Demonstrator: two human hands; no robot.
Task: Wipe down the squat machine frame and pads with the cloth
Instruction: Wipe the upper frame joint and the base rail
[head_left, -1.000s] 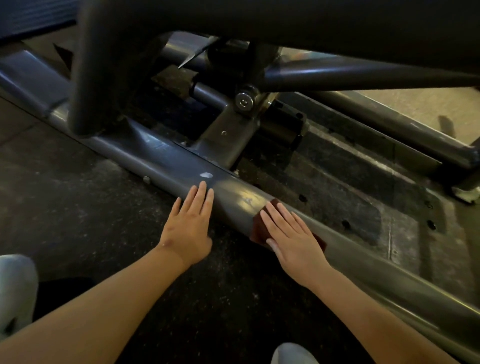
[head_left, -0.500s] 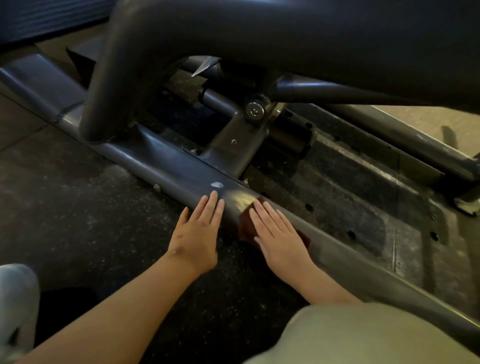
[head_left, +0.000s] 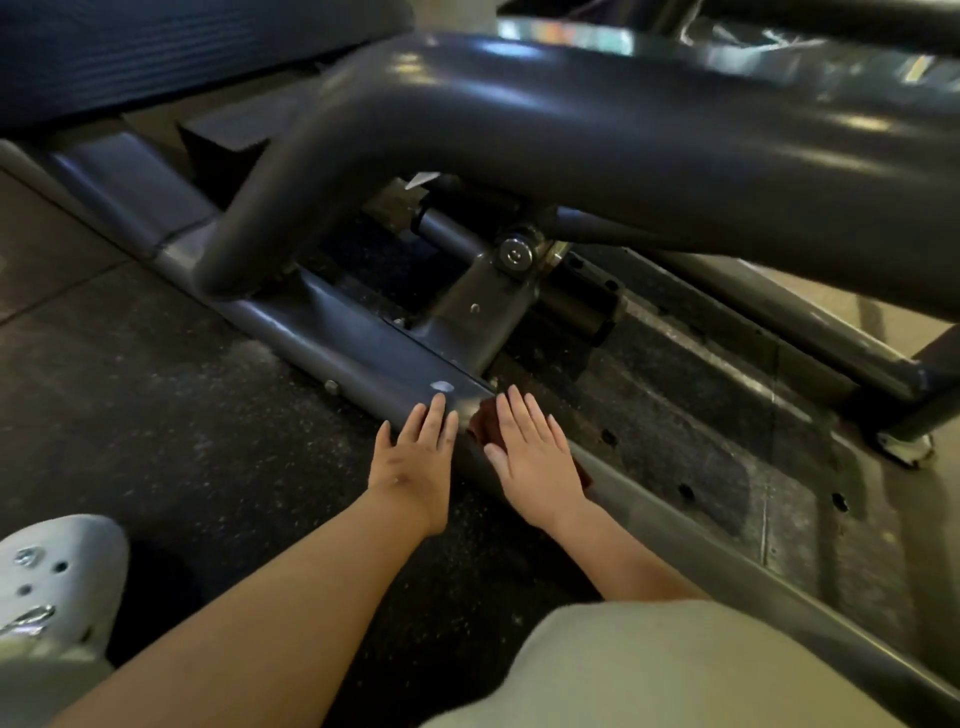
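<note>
Bracing hand: left hand was laid flat on the lower rail, nothing grasped.
Wiping hand: right hand was pressed open-fingered on the dark red cloth, at 3 o'clock of the left.
Rail axis: run from 10 to 4 o'clock.
Next stretch: judged toward 10 o'clock, past the pale spot; the left hand was placed nearer it.

R hand flat on dark-red cloth atop frame rail; L hand flat beside (fingers straight).

2 hands, 1 cloth, 1 white shoe, 1 pivot bolt.
</note>
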